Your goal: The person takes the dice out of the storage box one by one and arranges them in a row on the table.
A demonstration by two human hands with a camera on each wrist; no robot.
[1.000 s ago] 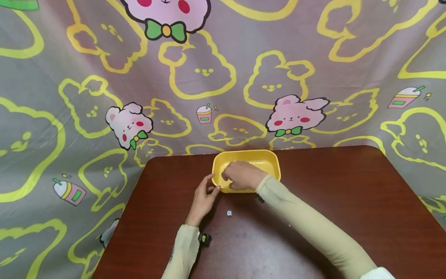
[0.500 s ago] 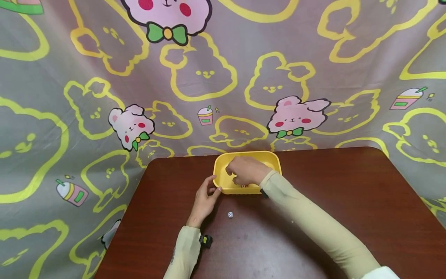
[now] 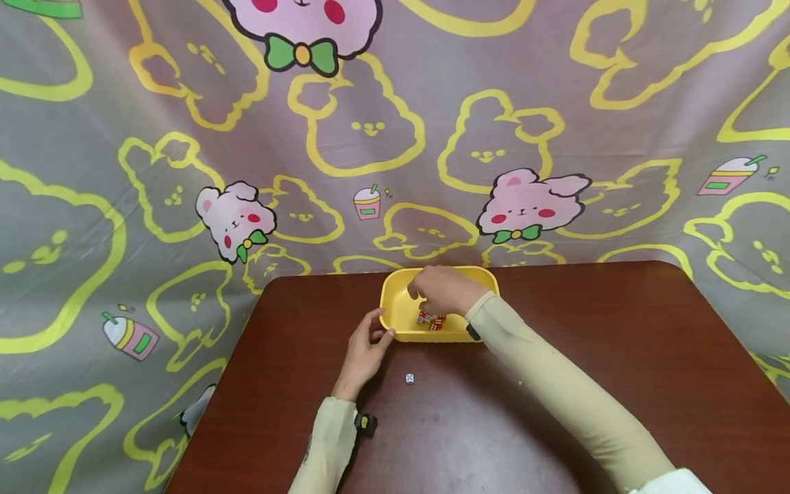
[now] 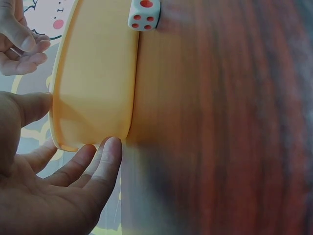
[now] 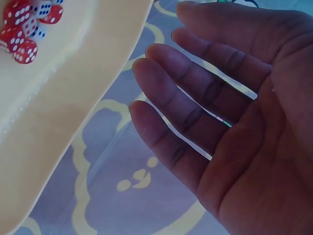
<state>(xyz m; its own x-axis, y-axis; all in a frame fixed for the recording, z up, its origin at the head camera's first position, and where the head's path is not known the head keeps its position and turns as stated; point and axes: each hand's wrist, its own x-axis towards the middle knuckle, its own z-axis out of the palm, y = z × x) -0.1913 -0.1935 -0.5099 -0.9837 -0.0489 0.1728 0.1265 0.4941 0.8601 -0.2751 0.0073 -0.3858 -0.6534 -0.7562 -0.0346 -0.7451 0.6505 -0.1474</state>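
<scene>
A yellow plastic basin [image 3: 395, 302] lies near the far edge of the table. My left hand [image 3: 365, 351] touches its near left corner; in the left wrist view, the thumb meets the rim and the other fingertips rest along the end wall. My right hand [image 3: 447, 289] hovers over the basin with fingers loosely bent, and its palm and fingers hold nothing in the right wrist view. Beneath it sits a pile of red and white dice [image 5: 22, 34] on the basin floor. One white die [image 4: 144, 14] with red pips lies on the table in front of the basin.
The dark wooden table [image 3: 555, 357] has rounded far corners. Right behind it hangs a grey curtain [image 3: 432, 137] printed with yellow outlines and pink cartoon animals. A black wrist camera [image 3: 366, 424] is strapped to the left wrist.
My right hand has lifted up and back from the basin floor, its fingers loosening, and the dice pile has come into view. The left hand stays at the basin's corner.
</scene>
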